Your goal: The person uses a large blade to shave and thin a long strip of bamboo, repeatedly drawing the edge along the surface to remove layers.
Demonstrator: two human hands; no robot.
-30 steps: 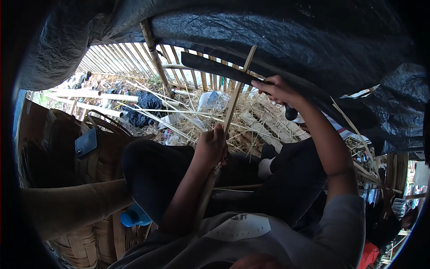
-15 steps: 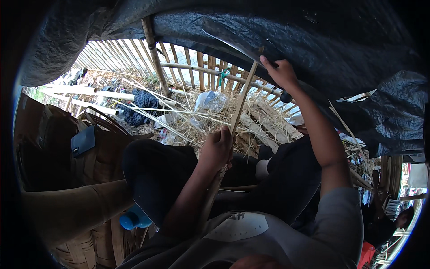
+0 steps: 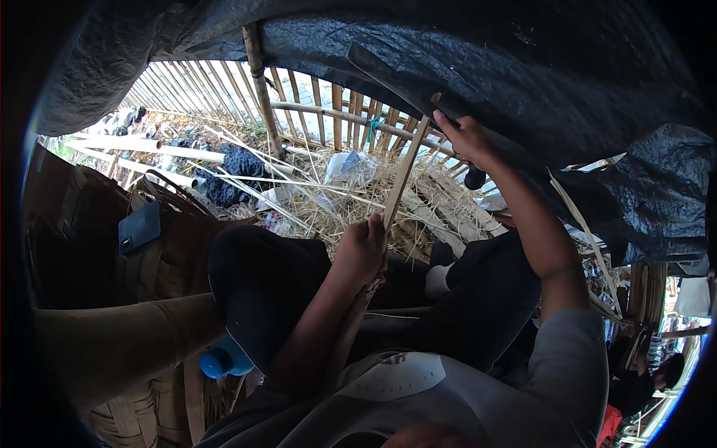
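Here we are: our left hand (image 3: 362, 250) is wrapped round a long, flat, pale bamboo strip (image 3: 404, 173) slanting up and away from us, while our right hand (image 3: 467, 142) grips a long, dark metal knife (image 3: 388, 79). Its blade crosses the strip near the far tip. The visible length looks unsplit; how much is finished, we can't tell.

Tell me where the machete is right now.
In the head view, the machete is at upper centre-right, its handle in the right hand and its blade near the upper end of the bamboo strip.
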